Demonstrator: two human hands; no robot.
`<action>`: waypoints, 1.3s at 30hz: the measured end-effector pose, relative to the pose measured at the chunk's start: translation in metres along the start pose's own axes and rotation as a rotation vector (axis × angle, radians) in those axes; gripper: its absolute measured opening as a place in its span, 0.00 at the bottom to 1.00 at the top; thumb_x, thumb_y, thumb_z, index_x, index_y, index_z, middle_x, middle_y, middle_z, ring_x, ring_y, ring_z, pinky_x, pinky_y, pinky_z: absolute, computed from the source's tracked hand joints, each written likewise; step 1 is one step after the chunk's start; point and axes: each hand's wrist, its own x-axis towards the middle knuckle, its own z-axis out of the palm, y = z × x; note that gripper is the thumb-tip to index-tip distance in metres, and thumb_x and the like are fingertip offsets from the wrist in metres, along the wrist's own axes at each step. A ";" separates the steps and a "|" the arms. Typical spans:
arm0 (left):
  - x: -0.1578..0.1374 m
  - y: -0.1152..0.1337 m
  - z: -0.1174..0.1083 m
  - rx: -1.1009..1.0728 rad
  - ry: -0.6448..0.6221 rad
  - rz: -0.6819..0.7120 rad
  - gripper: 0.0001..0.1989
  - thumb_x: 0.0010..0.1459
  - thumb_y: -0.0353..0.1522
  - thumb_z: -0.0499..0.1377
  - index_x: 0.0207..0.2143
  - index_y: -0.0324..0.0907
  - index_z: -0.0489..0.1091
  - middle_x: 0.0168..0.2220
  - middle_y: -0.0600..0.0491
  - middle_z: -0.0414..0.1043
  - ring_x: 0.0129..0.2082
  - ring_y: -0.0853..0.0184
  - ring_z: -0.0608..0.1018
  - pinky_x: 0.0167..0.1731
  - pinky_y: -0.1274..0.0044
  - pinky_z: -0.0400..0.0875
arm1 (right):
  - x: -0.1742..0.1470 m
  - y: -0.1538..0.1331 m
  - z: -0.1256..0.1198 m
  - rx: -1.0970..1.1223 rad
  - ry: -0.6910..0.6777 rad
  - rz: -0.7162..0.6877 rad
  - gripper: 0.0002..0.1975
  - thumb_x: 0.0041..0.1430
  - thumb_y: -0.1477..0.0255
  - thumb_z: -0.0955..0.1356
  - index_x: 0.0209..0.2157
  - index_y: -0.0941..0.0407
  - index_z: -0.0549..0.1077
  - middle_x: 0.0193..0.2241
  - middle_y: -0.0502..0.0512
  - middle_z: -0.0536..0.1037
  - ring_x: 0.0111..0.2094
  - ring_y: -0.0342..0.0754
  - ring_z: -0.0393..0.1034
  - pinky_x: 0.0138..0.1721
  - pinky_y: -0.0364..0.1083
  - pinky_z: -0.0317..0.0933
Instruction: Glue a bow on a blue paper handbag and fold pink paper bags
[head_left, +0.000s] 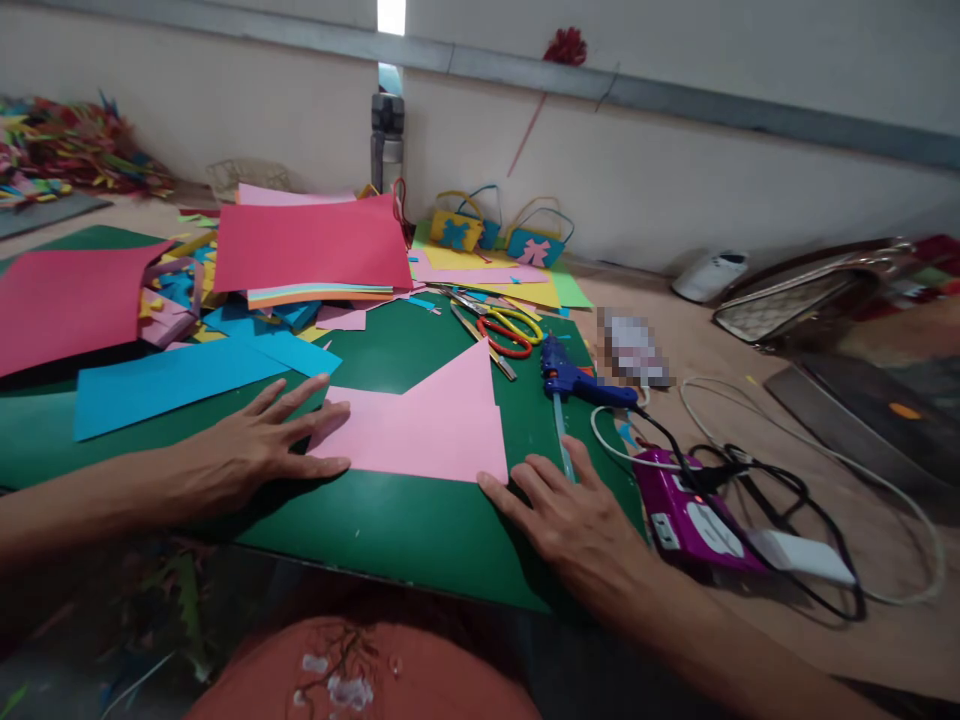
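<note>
Pink paper (420, 435) on green board (360, 530); left hand (259, 440) splayed on it, right hand (574, 525) thumbing corner; 2 grips loose, clasping nothing.

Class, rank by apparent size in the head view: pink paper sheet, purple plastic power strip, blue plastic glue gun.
Largest to smallest:
1. Pink paper sheet
2. Purple plastic power strip
3. Blue plastic glue gun

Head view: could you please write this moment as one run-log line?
left hand: on pink paper, left end | right hand: thumb at its lower right corner | paper: on green board | blue glue gun: beyond right hand
</note>
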 end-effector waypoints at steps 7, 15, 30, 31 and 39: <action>-0.025 -0.008 0.015 0.032 0.099 -0.065 0.37 0.52 0.17 0.48 0.58 0.64 0.58 0.66 0.56 0.45 0.66 0.48 0.40 0.56 0.46 0.48 | -0.009 -0.001 0.001 -0.046 0.037 0.036 0.22 0.52 0.86 0.61 0.49 0.59 0.68 0.32 0.55 0.72 0.38 0.52 0.64 0.49 0.60 0.49; -0.038 -0.012 0.021 -0.071 0.229 -0.070 0.23 0.57 0.25 0.49 0.51 0.53 0.69 0.64 0.55 0.52 0.64 0.45 0.48 0.55 0.48 0.51 | -0.014 -0.003 0.004 -0.093 0.075 0.018 0.14 0.54 0.83 0.62 0.42 0.61 0.70 0.30 0.54 0.70 0.35 0.52 0.63 0.51 0.61 0.47; 0.111 0.041 -0.011 -0.310 -0.137 0.455 0.35 0.63 0.47 0.47 0.66 0.46 0.35 0.67 0.47 0.38 0.65 0.50 0.43 0.60 0.52 0.38 | -0.021 -0.003 -0.005 0.021 -0.128 0.095 0.19 0.56 0.77 0.65 0.50 0.59 0.67 0.35 0.57 0.72 0.40 0.54 0.63 0.54 0.62 0.42; 0.110 0.040 -0.008 -0.323 -0.146 0.440 0.35 0.64 0.47 0.46 0.66 0.47 0.34 0.67 0.48 0.36 0.65 0.50 0.42 0.60 0.51 0.37 | -0.019 -0.001 -0.006 0.023 -0.143 0.099 0.17 0.56 0.77 0.65 0.49 0.59 0.68 0.34 0.57 0.72 0.39 0.55 0.64 0.53 0.62 0.43; 0.097 0.036 -0.003 -0.328 -0.155 0.349 0.36 0.63 0.50 0.44 0.66 0.50 0.31 0.67 0.50 0.32 0.66 0.49 0.39 0.59 0.48 0.35 | 0.062 0.062 -0.021 0.154 -0.354 0.537 0.11 0.64 0.74 0.60 0.44 0.57 0.71 0.41 0.59 0.76 0.44 0.51 0.69 0.50 0.52 0.54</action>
